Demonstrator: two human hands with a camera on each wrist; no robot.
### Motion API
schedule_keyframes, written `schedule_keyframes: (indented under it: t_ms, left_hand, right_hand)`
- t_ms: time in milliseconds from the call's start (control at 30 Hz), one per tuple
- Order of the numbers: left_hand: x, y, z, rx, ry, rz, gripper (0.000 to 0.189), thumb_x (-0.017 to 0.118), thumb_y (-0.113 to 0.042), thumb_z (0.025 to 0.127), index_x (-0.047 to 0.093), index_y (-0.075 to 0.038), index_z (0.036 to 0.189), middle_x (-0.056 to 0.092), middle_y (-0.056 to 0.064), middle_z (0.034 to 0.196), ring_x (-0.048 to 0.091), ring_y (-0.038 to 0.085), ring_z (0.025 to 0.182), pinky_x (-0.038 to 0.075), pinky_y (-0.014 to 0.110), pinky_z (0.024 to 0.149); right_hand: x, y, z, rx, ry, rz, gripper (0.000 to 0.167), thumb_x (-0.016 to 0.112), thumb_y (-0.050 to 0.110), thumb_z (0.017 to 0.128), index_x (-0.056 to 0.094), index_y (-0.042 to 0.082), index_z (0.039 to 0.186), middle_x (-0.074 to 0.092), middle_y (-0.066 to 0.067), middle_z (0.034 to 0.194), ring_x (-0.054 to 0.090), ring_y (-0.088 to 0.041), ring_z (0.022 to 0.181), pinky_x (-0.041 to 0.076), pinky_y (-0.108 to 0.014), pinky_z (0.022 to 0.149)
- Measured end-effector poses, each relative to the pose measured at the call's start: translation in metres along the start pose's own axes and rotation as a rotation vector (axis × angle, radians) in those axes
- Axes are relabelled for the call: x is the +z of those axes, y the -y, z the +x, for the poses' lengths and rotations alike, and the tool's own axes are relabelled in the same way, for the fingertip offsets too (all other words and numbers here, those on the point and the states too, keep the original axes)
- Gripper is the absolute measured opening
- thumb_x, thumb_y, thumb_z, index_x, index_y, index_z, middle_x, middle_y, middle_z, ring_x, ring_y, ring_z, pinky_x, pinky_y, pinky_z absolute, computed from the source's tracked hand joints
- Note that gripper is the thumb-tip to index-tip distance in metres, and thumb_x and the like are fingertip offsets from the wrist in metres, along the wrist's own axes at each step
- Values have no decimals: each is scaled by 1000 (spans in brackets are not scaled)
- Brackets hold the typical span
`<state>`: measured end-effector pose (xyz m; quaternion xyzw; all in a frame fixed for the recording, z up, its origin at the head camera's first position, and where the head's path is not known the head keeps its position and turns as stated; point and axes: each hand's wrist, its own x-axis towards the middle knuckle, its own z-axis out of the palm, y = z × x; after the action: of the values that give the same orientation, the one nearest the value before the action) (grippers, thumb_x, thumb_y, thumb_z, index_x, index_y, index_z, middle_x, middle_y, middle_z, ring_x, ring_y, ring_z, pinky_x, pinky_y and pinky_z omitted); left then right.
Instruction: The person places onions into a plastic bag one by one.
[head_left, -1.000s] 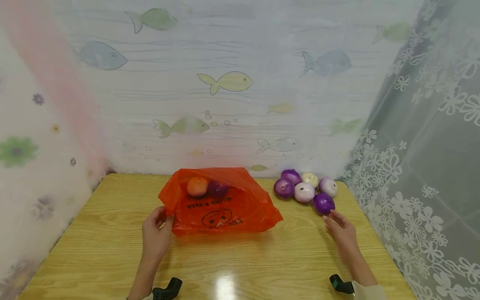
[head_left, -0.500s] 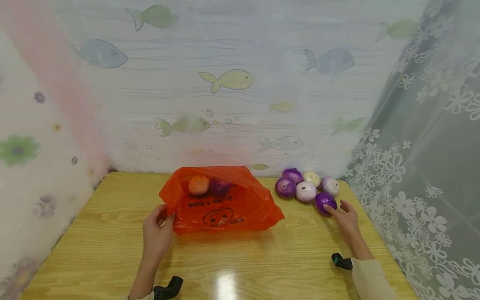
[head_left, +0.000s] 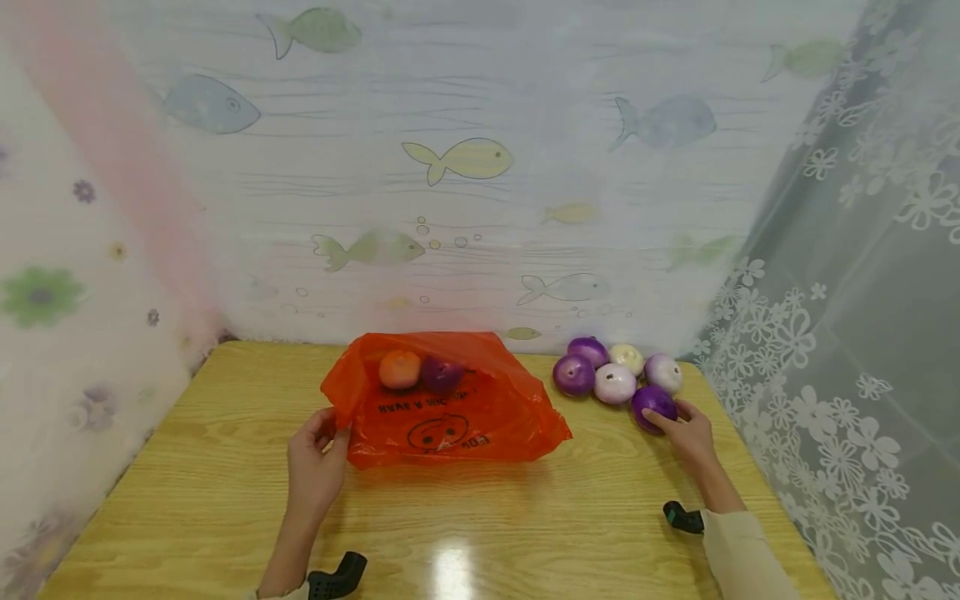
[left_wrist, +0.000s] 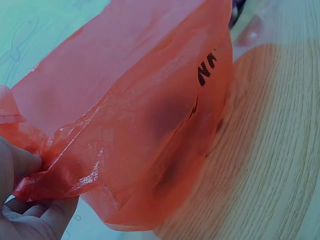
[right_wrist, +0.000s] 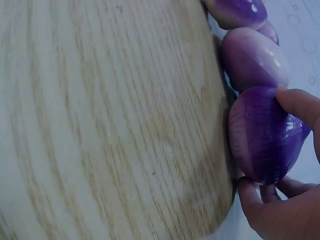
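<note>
A thin red plastic bag [head_left: 450, 429] lies on the table with its mouth held up, dark print on its side. Through its opening show an orange round fruit or vegetable [head_left: 400, 369] and a purple onion [head_left: 441, 374]. My left hand [head_left: 317, 467] pinches the bag's left edge between thumb and fingers, seen close in the left wrist view at the gathered plastic [left_wrist: 60, 175]. At the right, my right hand [head_left: 692, 433] grips a deep purple onion [right_wrist: 265, 135], thumb on top and fingers curled beneath its far side. That onion sits at the front of a cluster.
Beside the gripped onion are several more: purple onions [head_left: 574, 375], pale pinkish ones [head_left: 615, 384] and a cream one [head_left: 626, 360]. They stand near the back right of the wooden table [head_left: 525, 525]. A fish-patterned curtain [head_left: 465, 250] hangs behind, and a lace curtain [head_left: 847, 400] at the right.
My right hand has moved up to the front purple onion and closed its thumb and fingers round it. The left hand keeps its pinch on the bag, which has hardly moved.
</note>
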<state>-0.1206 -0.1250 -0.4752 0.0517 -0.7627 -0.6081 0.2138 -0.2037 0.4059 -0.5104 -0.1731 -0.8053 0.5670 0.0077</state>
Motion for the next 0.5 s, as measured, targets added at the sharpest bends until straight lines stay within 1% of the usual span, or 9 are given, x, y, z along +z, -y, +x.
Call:
schedule_keyframes:
  t_ms: [67, 133, 200, 233, 300, 500]
  left_hand:
    - [0, 0, 0, 2, 2, -1, 22, 53, 4, 100, 64, 10, 118, 66, 25, 111, 62, -5, 87, 52, 8, 76]
    - [0, -1, 0, 7, 2, 2, 22, 53, 4, 100, 64, 10, 118, 66, 25, 111, 62, -5, 87, 52, 8, 76]
    - [1, -1, 0, 11, 1, 4, 22, 53, 5, 99, 65, 10, 118, 67, 26, 110, 62, -5, 86, 52, 8, 75]
    - [1, -2, 0, 14, 0, 4, 22, 53, 5, 99, 65, 10, 118, 66, 26, 110, 62, -5, 86, 52, 8, 75]
    - [1, -2, -1, 12, 0, 1, 22, 53, 5, 99, 65, 10, 118, 66, 26, 109, 62, -4, 86, 52, 8, 75]
    - [1, -3, -1, -3, 11, -1, 23, 52, 4, 100, 64, 10, 119, 66, 26, 112, 61, -6, 87, 52, 8, 75]
  right_hand:
    - [1, 0, -1, -12, -6, -25, 95, 73, 29, 94, 14, -5, 160, 23, -32, 162, 28, -44, 148, 40, -36, 112]
    - [1, -1, -1, -23, -19, -36, 93, 75, 28, 93, 18, -6, 159, 27, -31, 160, 33, -44, 145, 44, -21, 99]
    - [1, -3, -3, -37, -40, -33, 91, 77, 26, 92, 22, -6, 158, 30, -31, 158, 37, -43, 142, 42, -9, 84]
    - [1, -4, -4, -43, -50, -23, 90, 77, 24, 91, 24, -7, 157, 31, -31, 156, 38, -43, 141, 40, -5, 78]
    - [1, -5, -6, -53, -66, -3, 89, 78, 21, 90, 26, -7, 156, 32, -31, 155, 39, -43, 139, 39, -2, 72]
    - [1, -5, -14, -70, -81, 18, 85, 79, 17, 90, 29, -5, 155, 35, -28, 154, 41, -40, 136, 41, -2, 73]
